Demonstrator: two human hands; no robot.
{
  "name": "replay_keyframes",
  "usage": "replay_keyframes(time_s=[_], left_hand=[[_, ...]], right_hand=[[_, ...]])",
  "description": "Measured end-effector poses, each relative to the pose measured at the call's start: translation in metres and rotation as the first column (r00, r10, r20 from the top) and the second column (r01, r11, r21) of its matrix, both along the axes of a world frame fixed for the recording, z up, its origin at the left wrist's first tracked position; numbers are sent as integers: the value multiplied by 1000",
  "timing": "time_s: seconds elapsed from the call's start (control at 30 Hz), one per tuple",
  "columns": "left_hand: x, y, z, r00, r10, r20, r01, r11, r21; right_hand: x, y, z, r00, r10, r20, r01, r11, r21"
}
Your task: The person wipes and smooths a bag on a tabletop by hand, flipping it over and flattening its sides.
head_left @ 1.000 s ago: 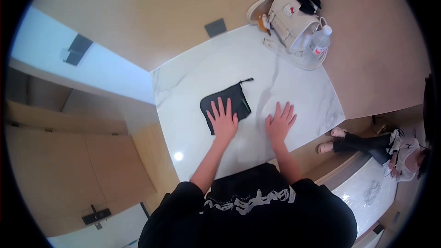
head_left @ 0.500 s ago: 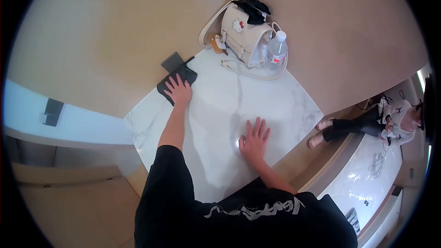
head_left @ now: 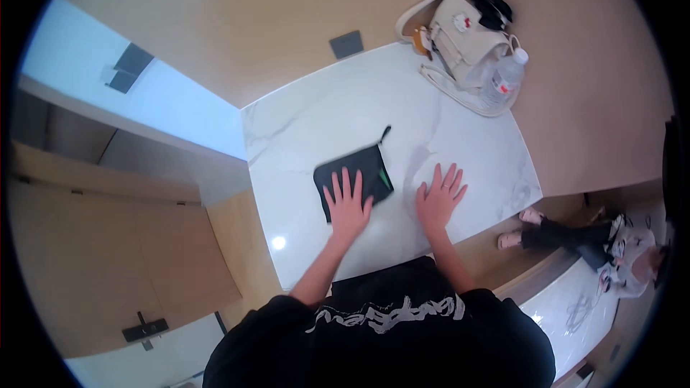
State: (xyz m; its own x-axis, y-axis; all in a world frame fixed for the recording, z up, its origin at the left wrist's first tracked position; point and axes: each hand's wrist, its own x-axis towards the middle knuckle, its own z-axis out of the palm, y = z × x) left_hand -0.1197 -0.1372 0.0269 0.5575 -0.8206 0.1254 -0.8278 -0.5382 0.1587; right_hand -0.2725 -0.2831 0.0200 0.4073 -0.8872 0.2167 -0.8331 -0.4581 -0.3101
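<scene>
A flat black zip pouch (head_left: 374,165) lies on the white marble-patterned table (head_left: 316,93). From its far corner sticks out a short wrist strap, and a bit of green shows near its right edge. My left hand (head_left: 348,208) rests palm down on the pouch with the fingers stretched out and spread. To the right of the pouch, my right hand (head_left: 438,201) lies over the bare tabletop, fingers apart, a ring on one finger and nothing held.
At the far right corner stand a cream backpack (head_left: 460,43) and a clear water bottle (head_left: 509,75). A grey wall plate (head_left: 346,44) sits behind the table. Off to the right a person (head_left: 618,244) sits beside another white table (head_left: 575,294).
My left hand has brought the black pouch from the table's back left edge towards me. The right hand stays open over the table. The view has turned left.
</scene>
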Motion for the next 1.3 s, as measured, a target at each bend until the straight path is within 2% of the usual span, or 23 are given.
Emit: replay_keyframes(time_s=[0.13,0.3,0.43,0.53,0.67,0.83,1.0,1.1,1.3], left_hand=[[-55,53,1,997,15,-78,-5,992,127],[-48,30,8,994,64,-84,-52,989,140],[5,-23,6,997,44,-57,-40,997,63],[60,-81,-7,998,62,7,-62,997,-41],[137,-164,-33,994,76,82,-69,994,-90],[181,-231,-22,981,195,-10,-193,975,107],[174,-221,-20,986,165,-17,-162,982,101],[159,-200,-19,994,113,-9,-112,992,61],[111,-145,-21,998,21,51,-19,999,-28]], right_hand=[[2,-2,-3,1000,0,-9,0,1000,-7],[1,-3,-1,1000,3,-14,-2,1000,24],[2,-4,-3,1000,-10,-15,10,1000,6],[1,-2,1,1000,-21,-12,21,999,26],[2,-2,4,1000,-6,9,6,1000,16],[2,-2,0,999,-14,29,14,1000,-6],[3,0,7,999,-7,49,6,1000,12],[3,2,4,998,0,69,4,998,-57],[4,2,-3,997,-34,73,37,998,-45]])
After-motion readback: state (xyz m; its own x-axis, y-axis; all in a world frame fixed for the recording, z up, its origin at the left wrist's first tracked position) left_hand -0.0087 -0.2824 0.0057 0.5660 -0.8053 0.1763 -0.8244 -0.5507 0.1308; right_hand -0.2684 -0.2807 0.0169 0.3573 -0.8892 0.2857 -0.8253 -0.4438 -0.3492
